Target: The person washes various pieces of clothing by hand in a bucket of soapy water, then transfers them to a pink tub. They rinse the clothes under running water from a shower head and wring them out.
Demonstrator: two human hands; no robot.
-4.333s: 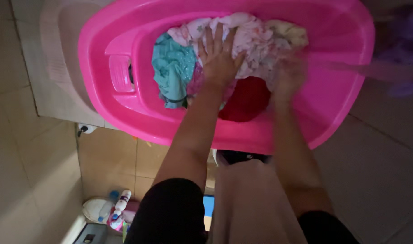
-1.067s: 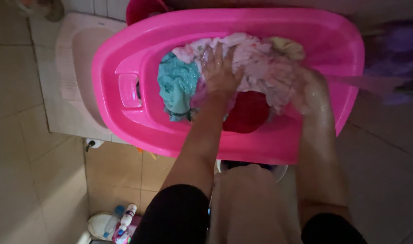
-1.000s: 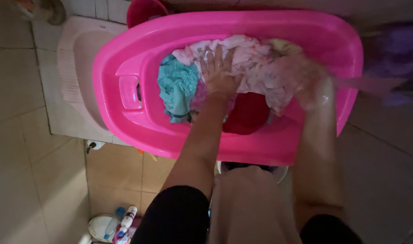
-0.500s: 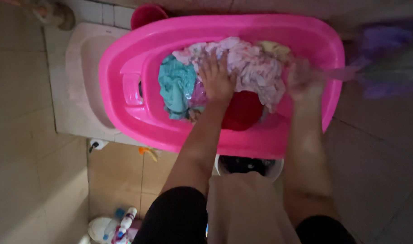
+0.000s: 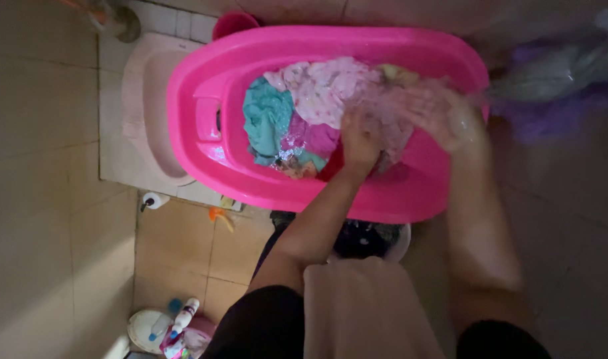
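Note:
A big bright pink plastic tub holds wet laundry: a teal garment at the left, a pale pink patterned cloth in the middle, a magenta piece below it and a bit of red. My left hand presses down into the pile, fingers gripping the pale cloth near the red piece. My right hand is blurred at the tub's right side, wet and closed on the same pale patterned cloth.
The tub rests over a white floor-level toilet pan on tiled floor. A dark bucket stands under the tub's near edge. Bottles and a white lid lie at the lower left. Purple fabric sits at the right. A small red pail stands behind.
My left hand slid right, from the pile's middle to beside the red piece. My right hand keeps rubbing the pale cloth. The view shifted, so the tub sits further right.

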